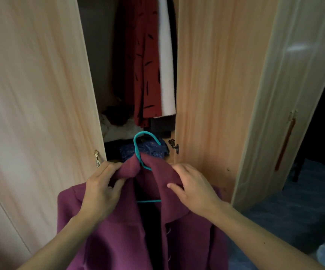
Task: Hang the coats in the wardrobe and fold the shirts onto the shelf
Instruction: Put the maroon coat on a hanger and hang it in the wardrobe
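In the head view, a purple coat [122, 238] on a teal hanger [141, 142] is held before the open wardrobe [206, 84]. Its collar is pinched on one side by the left hand [101, 189] and gripped on the other by the right hand [193, 189]. A red garment [144, 65] is seen hanging inside.

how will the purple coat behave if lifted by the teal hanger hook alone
Likely floppy: the purple coat bunches at the collar and drapes below. Its thick fabric looks heavy for the thin teal hanger, so it may slip sideways.
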`<act>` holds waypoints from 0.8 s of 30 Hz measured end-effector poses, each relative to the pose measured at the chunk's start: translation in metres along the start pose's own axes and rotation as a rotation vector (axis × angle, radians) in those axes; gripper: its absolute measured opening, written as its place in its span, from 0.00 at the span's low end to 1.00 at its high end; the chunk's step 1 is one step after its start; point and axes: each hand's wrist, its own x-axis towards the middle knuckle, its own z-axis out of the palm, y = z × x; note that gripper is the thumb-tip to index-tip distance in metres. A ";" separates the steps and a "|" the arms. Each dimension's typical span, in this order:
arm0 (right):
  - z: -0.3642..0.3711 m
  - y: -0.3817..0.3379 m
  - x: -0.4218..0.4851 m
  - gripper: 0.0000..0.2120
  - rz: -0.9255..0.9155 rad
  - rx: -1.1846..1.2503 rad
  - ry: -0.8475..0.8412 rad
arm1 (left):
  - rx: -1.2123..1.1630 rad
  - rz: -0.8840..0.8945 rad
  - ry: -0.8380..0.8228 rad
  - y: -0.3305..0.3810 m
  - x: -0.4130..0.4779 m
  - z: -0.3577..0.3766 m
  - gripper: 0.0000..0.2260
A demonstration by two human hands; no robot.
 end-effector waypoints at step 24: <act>0.084 -0.002 0.110 0.15 -0.024 0.166 0.390 | 0.064 0.177 -0.333 -0.143 0.089 -0.039 0.23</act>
